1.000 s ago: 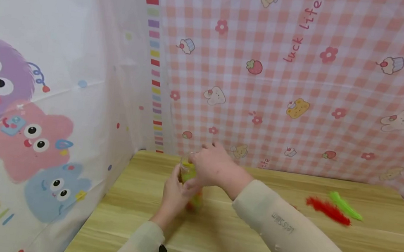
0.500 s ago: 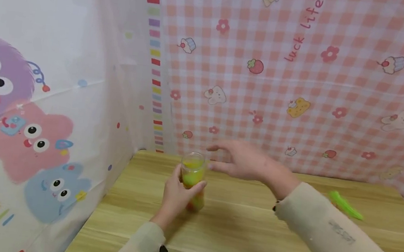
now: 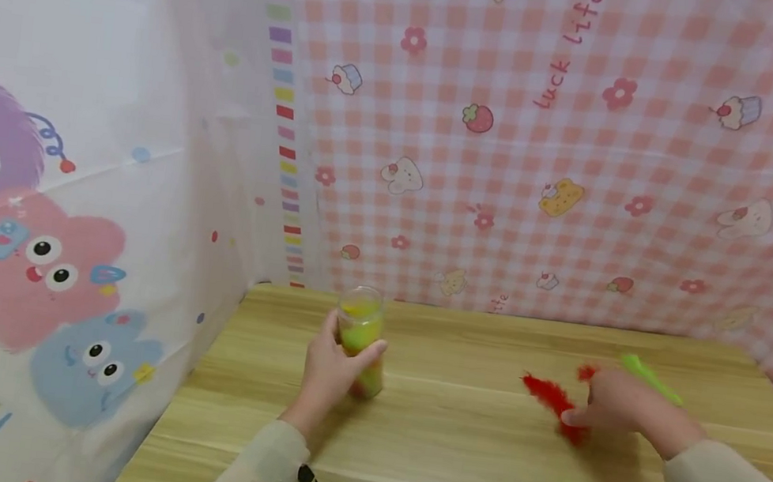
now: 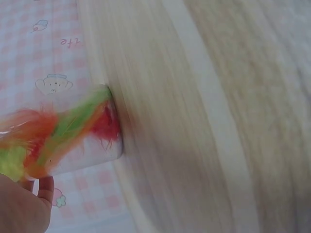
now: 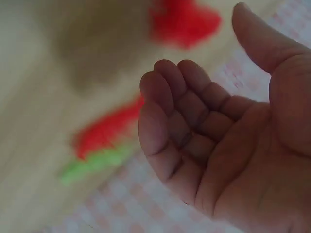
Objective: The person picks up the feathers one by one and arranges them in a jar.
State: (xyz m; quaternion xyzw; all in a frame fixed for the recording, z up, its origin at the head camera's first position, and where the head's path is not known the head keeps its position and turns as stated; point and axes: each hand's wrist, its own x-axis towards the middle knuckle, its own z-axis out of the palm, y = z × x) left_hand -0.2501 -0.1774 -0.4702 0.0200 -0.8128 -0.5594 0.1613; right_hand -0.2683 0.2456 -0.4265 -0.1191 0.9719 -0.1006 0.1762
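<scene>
My left hand (image 3: 332, 370) holds a clear, open-topped jar (image 3: 372, 382) round its side, thumb in front. The jar stands upright on the table; in the left wrist view yellow, orange, green and red feathers (image 4: 73, 126) show through its wall. My right hand (image 3: 619, 403) hovers at a red feather (image 3: 546, 394) on the right, thumb and fingers apart. Nothing lies in its palm in the right wrist view, where a red feather (image 5: 182, 22) appears blurred beyond the fingertips. Another red feather (image 3: 586, 373) is partly hidden behind this hand, beside a bright green feather (image 3: 653, 379).
The wood-grain table (image 3: 448, 455) ends at a pink checked cloth (image 3: 512, 144) hanging along its back edge. A white cloth (image 3: 165, 232) printed with cartoon figures hangs on the left side.
My right hand has left the jar's mouth and moved right and down to the red feathers. The left hand keeps its hold on the jar. The view has shifted slightly.
</scene>
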